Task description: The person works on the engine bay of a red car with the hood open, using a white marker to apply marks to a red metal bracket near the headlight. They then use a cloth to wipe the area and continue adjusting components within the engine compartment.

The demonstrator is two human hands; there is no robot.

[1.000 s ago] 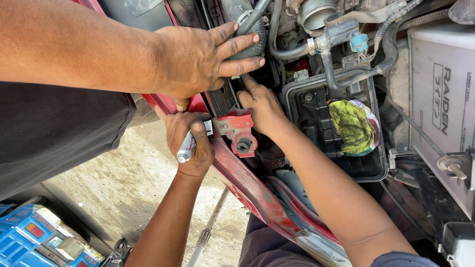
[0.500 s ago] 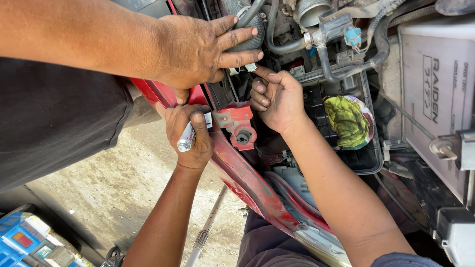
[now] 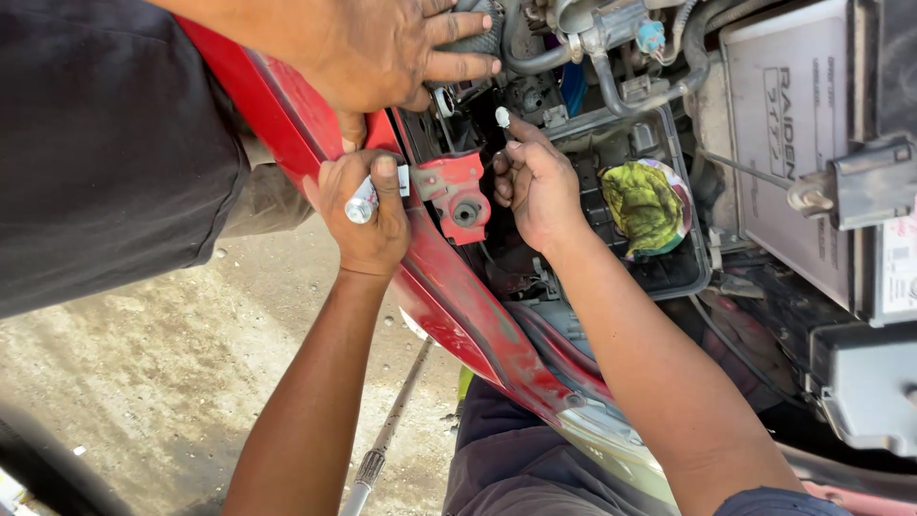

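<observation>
Head view shows the left hand (image 3: 368, 215) fisted around a small silver tool (image 3: 361, 205) at the red bracket (image 3: 457, 196), right hand (image 3: 535, 186) pinching a white clip (image 3: 502, 117) (light, likely brittle; grip its base).

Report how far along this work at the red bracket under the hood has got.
Done: nothing clearly finished. In hand: left hand grips a silver cylindrical tool against the red metal bracket; right hand pinches a small white part. Left: that part is not yet seated.
</observation>
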